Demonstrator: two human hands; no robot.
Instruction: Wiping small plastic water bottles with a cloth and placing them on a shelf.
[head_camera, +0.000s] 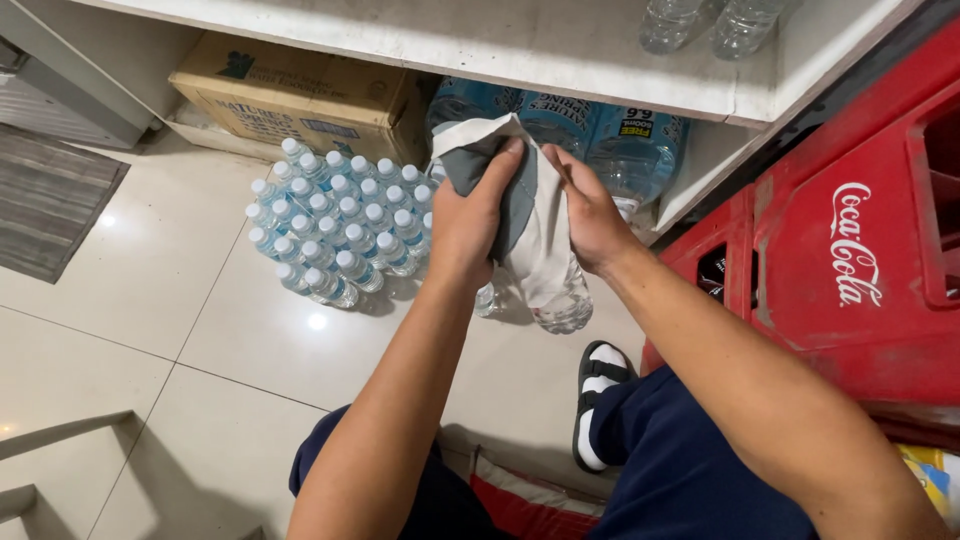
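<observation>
Holding: left hand (468, 225) grips a grey-and-white cloth (520, 200) wrapped over a clear plastic bottle (560, 300); right hand (590, 215) clasps the same cloth and bottle from the other side.
Bottle position: raised above the tiled floor (140, 290), its base showing below the cloth.
Left of hands: pack of small water bottles (335, 230) on the floor.
Behind: large water jugs (620, 145) and a cardboard box (300, 95) under a white shelf (560, 50).
Right: red crates (850, 250), close beside the right forearm.
Below: sandalled foot (598, 400).

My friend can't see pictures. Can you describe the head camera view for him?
Two hands, left hand and right hand, wrap a grey-white cloth around a clear plastic bottle, above a pack of small water bottles on the tiled floor.
</observation>
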